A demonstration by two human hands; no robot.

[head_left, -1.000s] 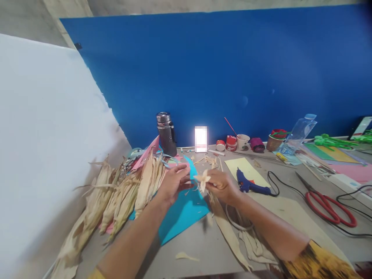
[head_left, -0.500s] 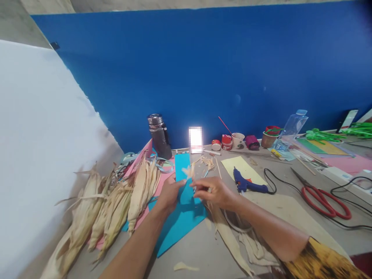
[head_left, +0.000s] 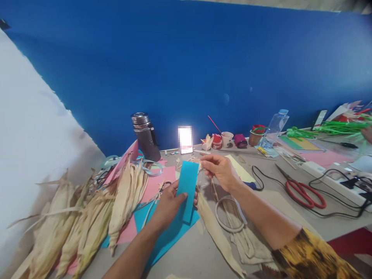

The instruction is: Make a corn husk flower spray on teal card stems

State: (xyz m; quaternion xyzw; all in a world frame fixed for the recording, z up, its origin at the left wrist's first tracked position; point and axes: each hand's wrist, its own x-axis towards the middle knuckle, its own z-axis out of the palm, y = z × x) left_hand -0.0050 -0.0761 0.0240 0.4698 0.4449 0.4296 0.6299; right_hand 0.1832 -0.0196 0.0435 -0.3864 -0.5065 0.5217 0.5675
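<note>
Left fingers (head_left: 181, 198) clamp the blue strip (head_left: 188, 180) mid-length; right fingers (head_left: 209, 166) nearly meet beside its top, any hold unclear.

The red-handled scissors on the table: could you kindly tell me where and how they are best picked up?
I would take the scissors by the red handles, coming from the near side, probably with the right hand. They seem to lie flat, with the handle loops toward the near right, while the blades point away to the far left.
</note>
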